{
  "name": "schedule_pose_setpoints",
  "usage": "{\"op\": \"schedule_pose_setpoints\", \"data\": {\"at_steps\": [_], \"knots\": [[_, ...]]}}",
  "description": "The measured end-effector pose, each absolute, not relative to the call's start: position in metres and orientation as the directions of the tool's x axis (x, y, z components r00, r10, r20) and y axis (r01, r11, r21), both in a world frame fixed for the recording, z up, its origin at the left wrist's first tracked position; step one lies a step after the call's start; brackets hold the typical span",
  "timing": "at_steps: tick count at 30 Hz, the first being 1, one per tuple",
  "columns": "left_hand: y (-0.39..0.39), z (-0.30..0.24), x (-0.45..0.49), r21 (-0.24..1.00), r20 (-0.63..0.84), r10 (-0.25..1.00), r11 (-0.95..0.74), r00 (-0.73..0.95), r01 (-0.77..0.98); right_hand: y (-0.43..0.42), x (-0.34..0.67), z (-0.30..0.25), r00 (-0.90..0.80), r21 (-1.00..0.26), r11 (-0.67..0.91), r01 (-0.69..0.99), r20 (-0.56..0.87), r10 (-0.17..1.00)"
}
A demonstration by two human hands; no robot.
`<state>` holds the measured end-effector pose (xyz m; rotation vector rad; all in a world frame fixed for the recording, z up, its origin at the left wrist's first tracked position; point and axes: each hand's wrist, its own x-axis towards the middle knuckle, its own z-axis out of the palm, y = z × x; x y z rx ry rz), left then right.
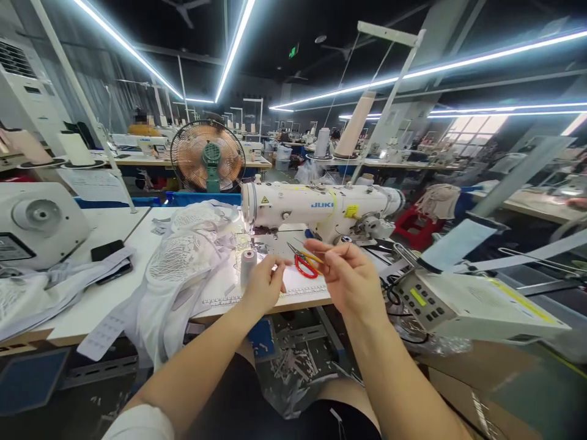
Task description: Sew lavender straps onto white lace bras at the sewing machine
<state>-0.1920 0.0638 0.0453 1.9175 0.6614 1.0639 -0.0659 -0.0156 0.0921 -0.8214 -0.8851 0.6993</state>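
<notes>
Both my hands are raised in front of a white JUKI sewing machine point(321, 211). My left hand point(263, 282) is curled, thumb and forefinger pinched together, beside a pale thread spool point(248, 264) standing on the table. My right hand point(348, 278) is also pinched, fingers pointing left toward the left hand; whatever they hold between them is too thin to make out. Red-handled scissors point(305, 263) lie on the machine bed just behind the fingers. A heap of white lace fabric point(183, 269) spreads over the table to the left.
A control box point(458, 302) juts out at the right. An orange fan point(208, 156) stands behind the table. A black phone point(107, 253) and another machine point(39, 223) sit at the left. Fabric scraps litter the floor under the table edge point(298, 304). A person sits far back left.
</notes>
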Motion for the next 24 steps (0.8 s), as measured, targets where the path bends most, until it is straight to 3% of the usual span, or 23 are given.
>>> {"op": "schedule_pose_setpoints", "data": {"at_steps": [6,14,24], "knots": [[0.105,0.100,-0.217,0.833,0.522,0.792,-0.553,0.317,0.010,0.033,-0.087,0.161,0.374,-0.810,0.573,-0.124,0.497,0.783],[0.163,0.105,-0.229,0.950,0.311,0.916,-0.292,0.253,-0.110,0.099,-0.107,0.211,0.325,-0.857,0.486,0.170,0.515,0.793],[0.170,0.099,-0.256,0.965,0.204,0.930,-0.139,0.306,-0.222,0.120,-0.141,0.275,0.086,-0.669,0.666,0.329,0.724,0.685]]}}
